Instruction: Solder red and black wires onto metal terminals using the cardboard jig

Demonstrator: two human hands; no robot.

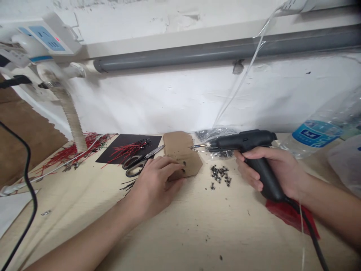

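My right hand [270,169] is wrapped round the grip of a black soldering gun [245,141], its metal tip pointing left over a piece of brown cardboard [177,145]. My left hand [158,180] rests at the cardboard's near edge, thumb and forefinger apart. Close to its fingertips lie small dark parts [184,170], too small to name. Just behind the left hand are scissors with dark handles [138,163]. Beyond them, red wires [124,150] with dark ends lie on a black sheet [113,148].
Several small metal-and-black parts [220,174] lie right of the cardboard. Behind is a clear plastic bag [217,132] of parts. More red wires [70,150] lie left. A water bottle [316,133], red bag [293,216] and black cable [31,210] are around the sides.
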